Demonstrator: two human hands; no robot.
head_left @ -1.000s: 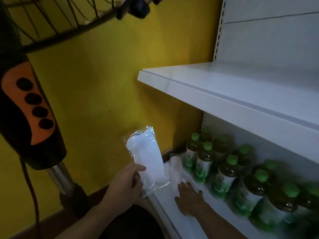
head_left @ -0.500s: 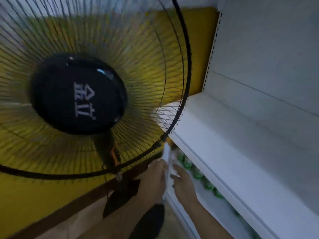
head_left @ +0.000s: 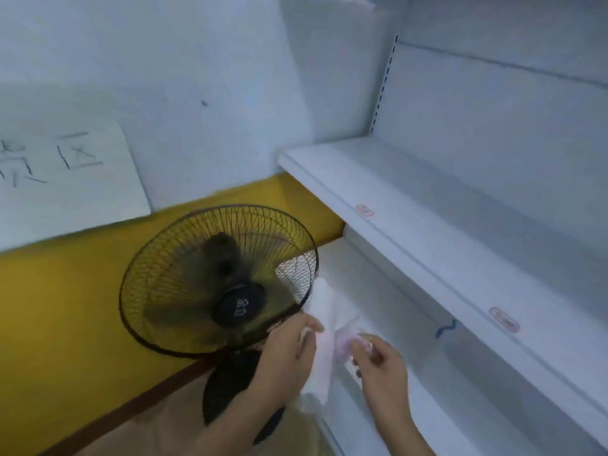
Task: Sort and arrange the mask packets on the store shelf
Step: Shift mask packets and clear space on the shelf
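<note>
The clear plastic packet of white masks (head_left: 324,327), formerly held low beside green-capped bottles, is now pinched between left hand (head_left: 284,353) and right hand (head_left: 378,363) at the white metal shelf (head_left: 411,225); placement judged imminent.

A white mask packet (head_left: 324,319) is gripped by the left hand (head_left: 284,360) at the front edge of a white shelf (head_left: 411,327). A second, blurred packet (head_left: 343,343) is pinched by the right hand (head_left: 383,370), just beside the first. A black fan (head_left: 218,284) is seen to the left, before a yellow wall (head_left: 65,307). A paper sign (head_left: 65,179) is fixed above. The upper shelf (head_left: 427,205) carries small pink stickers.
</note>
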